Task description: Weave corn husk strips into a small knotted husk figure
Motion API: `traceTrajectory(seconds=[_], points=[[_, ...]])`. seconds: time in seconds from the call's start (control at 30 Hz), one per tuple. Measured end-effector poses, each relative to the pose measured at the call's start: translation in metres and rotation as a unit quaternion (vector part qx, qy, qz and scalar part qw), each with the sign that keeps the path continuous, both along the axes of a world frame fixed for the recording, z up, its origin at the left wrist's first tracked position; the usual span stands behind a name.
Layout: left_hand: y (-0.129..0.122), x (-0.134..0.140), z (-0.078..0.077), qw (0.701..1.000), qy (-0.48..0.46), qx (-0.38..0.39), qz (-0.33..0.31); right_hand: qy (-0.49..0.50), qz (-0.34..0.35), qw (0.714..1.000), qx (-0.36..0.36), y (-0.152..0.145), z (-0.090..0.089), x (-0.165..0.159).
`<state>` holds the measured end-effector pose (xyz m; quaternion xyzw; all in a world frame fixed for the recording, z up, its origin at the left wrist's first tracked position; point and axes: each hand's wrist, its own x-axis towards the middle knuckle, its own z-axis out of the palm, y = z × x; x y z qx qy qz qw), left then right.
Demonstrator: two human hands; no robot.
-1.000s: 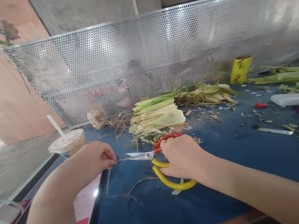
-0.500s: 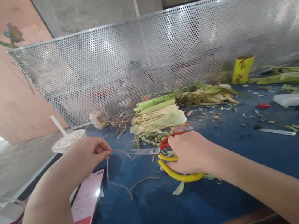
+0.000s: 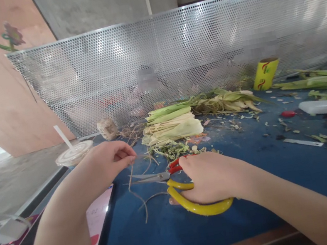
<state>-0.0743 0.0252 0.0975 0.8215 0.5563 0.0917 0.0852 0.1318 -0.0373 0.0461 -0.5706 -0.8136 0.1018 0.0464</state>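
Between thumb and fingertips, my left hand (image 3: 113, 161) pinches a thin brown string (image 3: 134, 192), whose ends dangle over the blue tabletop (image 3: 134, 241). My right hand (image 3: 207, 176) grips scissors (image 3: 157, 177) with one red and one yellow handle. Their blades are parted and point left, close to the hanging string under my left fingers. Past the scissors lie green plant trimmings (image 3: 171, 150) and a stack of pale and green corn husks (image 3: 172, 125).
A phone (image 3: 101, 218) lies beneath my left forearm, near a lidded cup (image 3: 74, 153) with a straw. A string ball (image 3: 107, 129), a yellow roll (image 3: 265, 74), a thin blade (image 3: 303, 142) and a white-and-purple tool (image 3: 325, 105) sit around. A perforated metal screen (image 3: 169, 49) stands behind; a person is beyond it.
My left hand has moved right with the string. The scissors have shifted left and slightly nearer to me, and their blades have spread apart beside the string.
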Motion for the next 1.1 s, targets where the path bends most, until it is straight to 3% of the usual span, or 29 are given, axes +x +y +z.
traceTrajectory(seconds=[0.47, 0.67, 1.1], points=[[-0.004, -0.004, 0.006, 0.998, 0.041, 0.005, 0.042, 0.010, 0.004, 0.999, -0.039, 0.000, 0.005, 0.014], [-0.002, 0.005, 0.002, 1.000, 0.021, 0.013, 0.015, 0.024, -0.004, 1.000, -0.019, 0.000, 0.002, 0.008], [0.000, 0.013, 0.000, 1.000, 0.002, 0.006, -0.018, 0.030, 0.004, 0.998, -0.056, 0.002, -0.001, 0.006]])
